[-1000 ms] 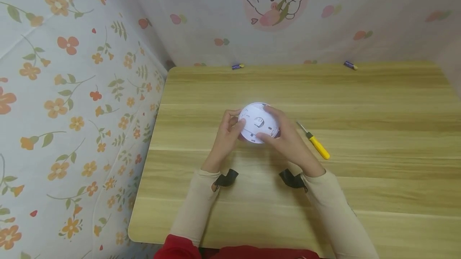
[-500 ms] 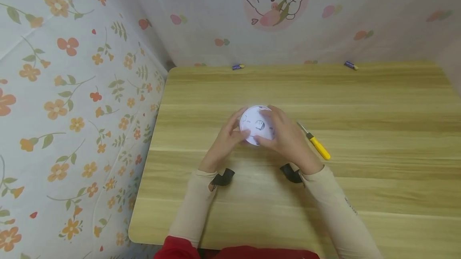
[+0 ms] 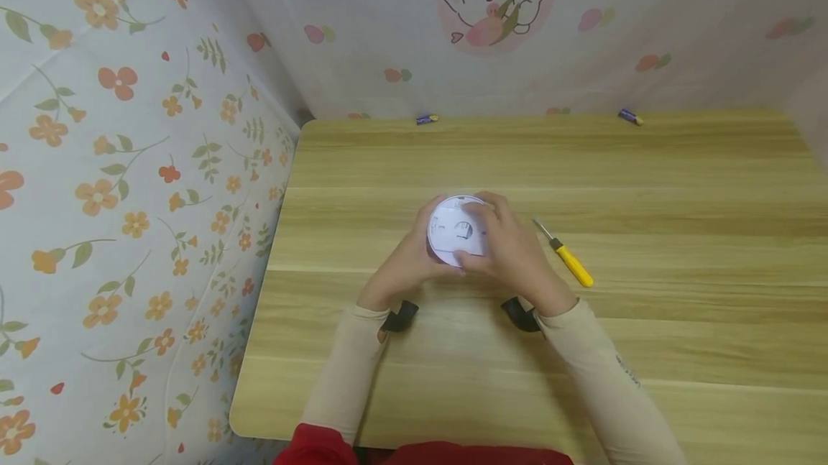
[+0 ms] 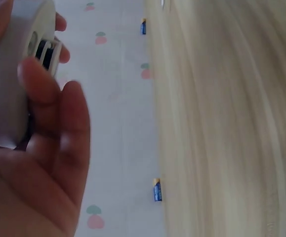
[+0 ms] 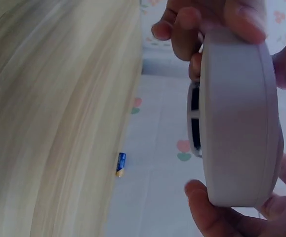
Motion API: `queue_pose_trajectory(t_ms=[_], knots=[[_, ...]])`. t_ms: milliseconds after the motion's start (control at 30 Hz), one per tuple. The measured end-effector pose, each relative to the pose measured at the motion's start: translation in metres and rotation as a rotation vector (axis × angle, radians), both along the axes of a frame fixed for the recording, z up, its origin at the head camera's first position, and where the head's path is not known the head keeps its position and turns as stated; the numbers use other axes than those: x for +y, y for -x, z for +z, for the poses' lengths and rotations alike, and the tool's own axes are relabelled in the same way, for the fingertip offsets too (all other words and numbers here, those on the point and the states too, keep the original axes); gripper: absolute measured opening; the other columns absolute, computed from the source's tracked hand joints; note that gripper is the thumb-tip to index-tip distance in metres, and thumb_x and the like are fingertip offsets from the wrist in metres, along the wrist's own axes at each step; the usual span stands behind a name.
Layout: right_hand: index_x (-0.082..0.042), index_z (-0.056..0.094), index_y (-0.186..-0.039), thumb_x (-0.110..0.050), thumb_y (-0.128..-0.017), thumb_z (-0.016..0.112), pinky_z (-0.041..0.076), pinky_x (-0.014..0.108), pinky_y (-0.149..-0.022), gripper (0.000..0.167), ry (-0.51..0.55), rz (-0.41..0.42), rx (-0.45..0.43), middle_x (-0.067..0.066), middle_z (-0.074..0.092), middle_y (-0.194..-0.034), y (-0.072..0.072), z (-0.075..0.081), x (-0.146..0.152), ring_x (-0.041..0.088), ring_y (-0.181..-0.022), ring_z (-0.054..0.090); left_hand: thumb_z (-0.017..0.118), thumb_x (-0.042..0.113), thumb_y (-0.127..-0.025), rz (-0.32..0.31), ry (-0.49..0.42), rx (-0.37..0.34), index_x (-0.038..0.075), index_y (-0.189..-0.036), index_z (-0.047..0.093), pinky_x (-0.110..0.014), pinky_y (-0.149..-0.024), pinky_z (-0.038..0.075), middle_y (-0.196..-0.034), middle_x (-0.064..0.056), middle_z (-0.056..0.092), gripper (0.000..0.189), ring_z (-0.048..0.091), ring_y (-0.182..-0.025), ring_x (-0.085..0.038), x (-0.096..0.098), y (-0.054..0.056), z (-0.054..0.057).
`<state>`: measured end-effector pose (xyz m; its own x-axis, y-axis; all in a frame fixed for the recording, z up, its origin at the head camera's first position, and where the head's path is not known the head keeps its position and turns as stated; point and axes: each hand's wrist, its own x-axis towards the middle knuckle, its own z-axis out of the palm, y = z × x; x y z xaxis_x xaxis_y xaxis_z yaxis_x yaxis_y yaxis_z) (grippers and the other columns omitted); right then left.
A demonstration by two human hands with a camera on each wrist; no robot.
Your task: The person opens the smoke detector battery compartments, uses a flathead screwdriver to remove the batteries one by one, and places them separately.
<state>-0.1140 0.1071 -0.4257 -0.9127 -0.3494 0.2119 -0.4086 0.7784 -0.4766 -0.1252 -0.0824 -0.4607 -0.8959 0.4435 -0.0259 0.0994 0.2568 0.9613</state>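
Note:
A round white smoke detector (image 3: 446, 236) is held above the table between both hands, its flat back plate facing up in the head view. From the left, my left hand (image 3: 409, 255) grips its rim, with the thumb along the near edge. My right hand (image 3: 514, 253) grips the opposite side, thumb and fingers reaching over the back plate. The right wrist view shows the smooth side wall of the smoke detector (image 5: 236, 118) on edge. A raised part with dark slots (image 4: 48, 54) projects from its underside in the left wrist view.
On the wood-grain table (image 3: 698, 235), a yellow-handled screwdriver (image 3: 572, 262) lies right of the right hand. Two small blue-and-gold batteries, a left one (image 3: 427, 120) and a right one (image 3: 630, 117), lie along the far edge. Patterned curtains (image 3: 362, 12) hang behind and to the left.
The smoke detector has come slightly nearer the body. My left thumb has slid from its back plate down to the near edge, while the right hand has shifted slightly left.

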Motion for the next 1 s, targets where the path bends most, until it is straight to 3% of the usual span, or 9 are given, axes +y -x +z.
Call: queue_pose_trajectory(t_ms=[167, 333, 567, 700, 867, 1000], knots=[[-0.002, 0.049, -0.127, -0.037, -0.072, 0.082, 0.054, 0.042, -0.062, 0.073, 0.020, -0.029, 0.060, 0.021, 0.044, -0.137, -0.001, -0.003, -0.005, 0.033, -0.088, 0.058, 0.088, 0.017, -0.066, 0.060, 0.065, 0.089, 0.027, -0.152, 0.018, -0.044, -0.112, 0.037, -0.148, -0.008, 0.042, 0.112, 0.048, -0.130, -0.025, 0.004, -0.002, -0.002], [0.001, 0.051, -0.123, -0.039, -0.069, 0.083, 0.056, 0.046, -0.068, 0.075, -0.002, -0.064, 0.120, 0.025, 0.047, -0.134, -0.001, -0.005, -0.011, 0.035, -0.095, 0.059, 0.088, 0.018, -0.065, 0.103, 0.076, 0.118, 0.029, -0.151, 0.020, -0.046, -0.106, 0.043, -0.141, -0.010, 0.050, 0.110, 0.053, -0.124, -0.027, 0.006, -0.005, -0.003], [0.002, 0.052, -0.120, -0.041, -0.064, 0.083, 0.054, 0.049, -0.074, 0.078, -0.016, -0.153, 0.122, 0.025, 0.047, -0.134, -0.001, -0.005, -0.022, 0.039, -0.099, 0.059, 0.087, 0.023, -0.066, 0.151, 0.151, 0.137, 0.027, -0.151, 0.020, -0.047, -0.099, 0.048, -0.137, -0.013, 0.053, 0.109, 0.058, -0.116, -0.029, 0.008, -0.006, -0.001], [0.003, 0.051, -0.122, -0.041, -0.063, 0.083, 0.054, 0.052, -0.076, 0.080, -0.002, -0.182, 0.124, 0.025, 0.047, -0.134, 0.000, -0.005, -0.028, 0.041, -0.101, 0.058, 0.087, 0.025, -0.066, 0.167, 0.184, 0.183, 0.029, -0.151, 0.020, -0.046, -0.094, 0.050, -0.134, -0.011, 0.055, 0.109, 0.059, -0.112, -0.027, 0.007, -0.006, -0.002], [0.002, 0.047, -0.127, -0.040, -0.068, 0.082, 0.052, 0.052, -0.085, 0.080, 0.061, -0.159, 0.040, 0.025, 0.043, -0.137, 0.004, -0.015, -0.027, 0.040, -0.109, 0.054, 0.086, 0.029, -0.067, 0.166, 0.203, 0.190, 0.032, -0.151, 0.020, -0.046, -0.093, 0.049, -0.136, -0.006, 0.054, 0.107, 0.058, -0.110, -0.023, 0.004, -0.002, -0.009], [0.001, 0.045, -0.129, -0.033, -0.073, 0.083, 0.048, 0.051, -0.093, 0.075, 0.185, -0.099, -0.064, 0.024, 0.037, -0.140, 0.006, -0.026, -0.019, 0.038, -0.117, 0.048, 0.085, 0.030, -0.071, 0.079, 0.116, 0.089, 0.036, -0.152, 0.017, -0.044, -0.101, 0.046, -0.147, -0.001, 0.041, 0.106, 0.052, -0.120, -0.021, 0.000, 0.000, -0.014]])
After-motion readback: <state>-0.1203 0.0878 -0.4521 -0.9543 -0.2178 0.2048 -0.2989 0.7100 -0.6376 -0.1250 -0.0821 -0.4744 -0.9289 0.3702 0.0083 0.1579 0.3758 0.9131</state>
